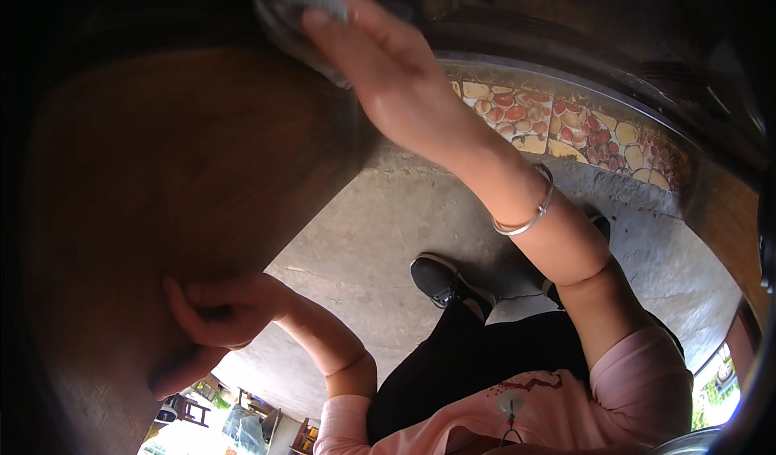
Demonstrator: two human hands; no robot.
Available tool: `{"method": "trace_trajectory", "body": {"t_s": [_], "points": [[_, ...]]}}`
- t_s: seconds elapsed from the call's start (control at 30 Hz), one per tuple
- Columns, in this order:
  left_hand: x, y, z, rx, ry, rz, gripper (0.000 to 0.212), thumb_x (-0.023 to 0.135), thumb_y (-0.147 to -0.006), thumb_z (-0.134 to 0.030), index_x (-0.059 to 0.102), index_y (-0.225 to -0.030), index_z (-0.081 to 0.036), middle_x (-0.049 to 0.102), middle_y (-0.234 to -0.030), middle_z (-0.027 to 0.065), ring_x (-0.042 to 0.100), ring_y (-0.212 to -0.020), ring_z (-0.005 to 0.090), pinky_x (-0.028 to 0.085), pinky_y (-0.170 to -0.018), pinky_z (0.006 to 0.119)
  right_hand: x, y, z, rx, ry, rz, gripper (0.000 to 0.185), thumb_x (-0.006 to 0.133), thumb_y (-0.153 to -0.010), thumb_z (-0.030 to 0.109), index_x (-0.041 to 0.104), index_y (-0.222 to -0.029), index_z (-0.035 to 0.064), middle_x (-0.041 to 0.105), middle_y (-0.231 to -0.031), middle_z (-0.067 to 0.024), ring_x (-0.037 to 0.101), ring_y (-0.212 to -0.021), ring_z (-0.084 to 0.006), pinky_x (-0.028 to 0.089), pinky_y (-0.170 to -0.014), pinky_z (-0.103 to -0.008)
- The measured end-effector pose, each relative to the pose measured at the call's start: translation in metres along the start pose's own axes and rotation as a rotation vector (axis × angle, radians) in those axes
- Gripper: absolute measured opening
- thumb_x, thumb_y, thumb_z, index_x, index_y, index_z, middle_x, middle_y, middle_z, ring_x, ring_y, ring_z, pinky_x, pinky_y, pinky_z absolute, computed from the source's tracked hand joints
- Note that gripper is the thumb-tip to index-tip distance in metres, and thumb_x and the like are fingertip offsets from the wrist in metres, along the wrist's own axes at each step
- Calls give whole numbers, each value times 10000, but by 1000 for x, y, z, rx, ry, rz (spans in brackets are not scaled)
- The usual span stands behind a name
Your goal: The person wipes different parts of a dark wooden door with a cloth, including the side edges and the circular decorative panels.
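Observation:
My right hand (388, 73) reaches up to the top of the view with a crumpled grey cloth (282, 21) in its fingers. The cloth lies against a very dark area, too dim to make out what surface it is. A silver bangle (526, 221) circles my right wrist. Lower left, my left hand (224, 315) is by a brown wooden panel (200, 152), fingers bent and thumb apart, with nothing visible in it. Whether those fingertips touch the panel is hard to tell in the shadow.
A dark glossy surface with a pale rim (606, 94) curves across the upper right. Below it runs a pebble-patterned tile strip (545, 121). My black shoe (445, 279) stands on the grey concrete floor (364, 231). A wooden stool (193, 411) shows at the bottom left.

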State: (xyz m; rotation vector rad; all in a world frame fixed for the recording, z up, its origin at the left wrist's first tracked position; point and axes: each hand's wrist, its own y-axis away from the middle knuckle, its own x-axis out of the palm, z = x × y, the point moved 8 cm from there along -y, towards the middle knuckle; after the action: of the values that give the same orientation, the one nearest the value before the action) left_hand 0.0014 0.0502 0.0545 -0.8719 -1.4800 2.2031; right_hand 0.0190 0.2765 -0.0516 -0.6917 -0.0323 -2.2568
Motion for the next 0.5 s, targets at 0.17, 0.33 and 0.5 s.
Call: {"method": "trace_trajectory", "body": {"t_s": [0.17, 0.33, 0.5], "points": [[0, -3, 2, 1, -5, -7, 202, 547, -918, -189, 633, -1033, -48, 79, -1506, 240, 106, -1396, 327, 206, -1076, 464, -15, -9, -21, 52, 166, 106, 336, 499, -959, 160, 527, -1268, 31, 561, -731, 30, 471, -678, -27, 413, -643, -179], [1, 0, 0, 3, -12, -2, 194, 547, -917, -185, 636, -1023, -49, 82, -1504, 244, 118, -1394, 331, 221, -1072, 460, -29, 1, -43, 55, 214, 28, 353, 508, -959, 178, 516, -1284, 40, 617, -842, -3, 505, -783, -33, 431, -753, -187], [-2, -4, 2, 1, -15, -11, 186, 546, -916, -181, 638, -1013, -51, 84, -1502, 249, 130, -1391, 334, 235, -1069, 455, -87, 31, -103, 501, 351, -106, 368, 504, -957, 189, 513, -1295, 45, 656, -959, -32, 539, -873, -31, 429, -798, -195]]}}
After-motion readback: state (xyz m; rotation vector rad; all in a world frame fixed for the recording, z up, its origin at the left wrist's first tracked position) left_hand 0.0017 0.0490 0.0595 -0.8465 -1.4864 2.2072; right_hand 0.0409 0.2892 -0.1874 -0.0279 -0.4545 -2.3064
